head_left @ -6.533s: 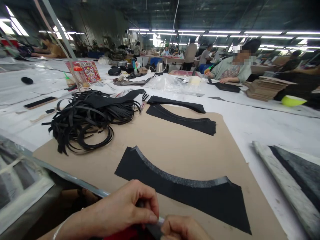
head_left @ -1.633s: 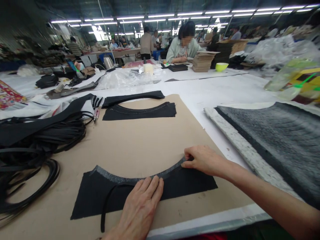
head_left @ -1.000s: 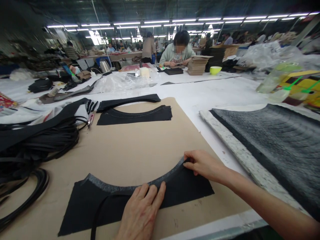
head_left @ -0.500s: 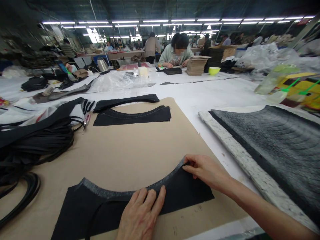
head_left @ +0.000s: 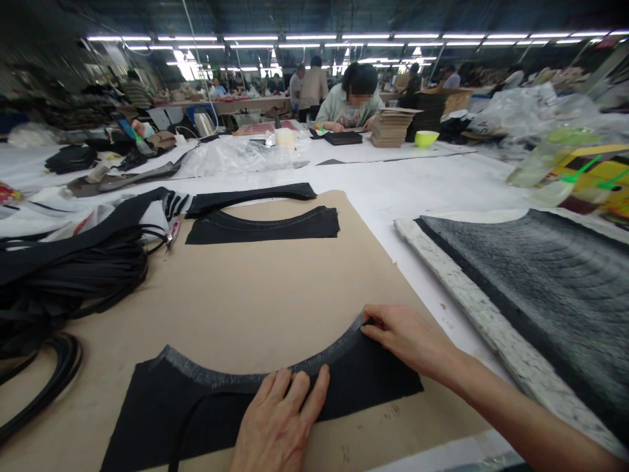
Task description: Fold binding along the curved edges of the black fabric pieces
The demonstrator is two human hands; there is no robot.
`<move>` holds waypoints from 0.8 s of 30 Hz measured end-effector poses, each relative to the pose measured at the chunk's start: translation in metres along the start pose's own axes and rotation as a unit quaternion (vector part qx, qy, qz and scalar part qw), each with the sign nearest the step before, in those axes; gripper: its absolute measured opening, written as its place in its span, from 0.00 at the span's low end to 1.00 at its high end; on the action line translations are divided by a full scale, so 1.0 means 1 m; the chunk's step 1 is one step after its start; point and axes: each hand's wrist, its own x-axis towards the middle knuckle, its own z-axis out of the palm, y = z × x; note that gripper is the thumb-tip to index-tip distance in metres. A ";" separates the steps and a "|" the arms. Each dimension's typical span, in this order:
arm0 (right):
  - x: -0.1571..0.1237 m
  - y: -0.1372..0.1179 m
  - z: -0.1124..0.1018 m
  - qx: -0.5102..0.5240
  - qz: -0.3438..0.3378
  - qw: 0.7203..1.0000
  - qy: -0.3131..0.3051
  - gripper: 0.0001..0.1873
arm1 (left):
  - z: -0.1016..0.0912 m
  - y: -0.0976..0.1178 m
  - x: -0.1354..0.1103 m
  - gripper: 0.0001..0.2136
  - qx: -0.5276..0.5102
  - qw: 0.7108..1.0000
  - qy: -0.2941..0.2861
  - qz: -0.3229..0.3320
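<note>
A curved black piece (head_left: 162,406) with a grey inner edge lies near me on a brown cardboard sheet (head_left: 275,282). A thin black strip (head_left: 189,410) runs across it and along that edge. My left hand (head_left: 282,423) lies flat, fingers together, pressing the strip onto the middle of the curved edge. My right hand (head_left: 405,337) rests at the right end of the curve, fingertips pinching the edge there. Two more curved black pieces (head_left: 263,226) lie at the far end of the cardboard.
A heap of black strips (head_left: 63,275) lies at the left. A stack of grey-black curved pieces on a white board (head_left: 540,288) fills the right. Plastic bottles (head_left: 555,164) stand far right. A person (head_left: 351,98) sits across the white table beside stacked cardboard (head_left: 390,128) and a green bowl (head_left: 425,137).
Earlier both hands worked a strip close to my body. Since then they have moved onto the curved piece; over the last second they stay almost still, and the view shifts slightly.
</note>
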 end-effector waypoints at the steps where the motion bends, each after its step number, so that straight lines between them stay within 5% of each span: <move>1: 0.000 -0.001 0.000 -0.002 0.002 1.000 -0.001 0.07 | 0.001 0.000 0.000 0.30 0.002 1.000 0.002 -0.001; 13: 0.008 0.006 0.007 0.023 0.068 0.997 0.032 0.07 | 0.001 0.001 0.001 0.28 0.022 0.999 0.030 -0.005; 24: 0.013 0.022 0.016 0.096 0.032 0.994 0.036 0.08 | 0.004 -0.001 0.005 0.27 0.016 1.000 0.021 0.014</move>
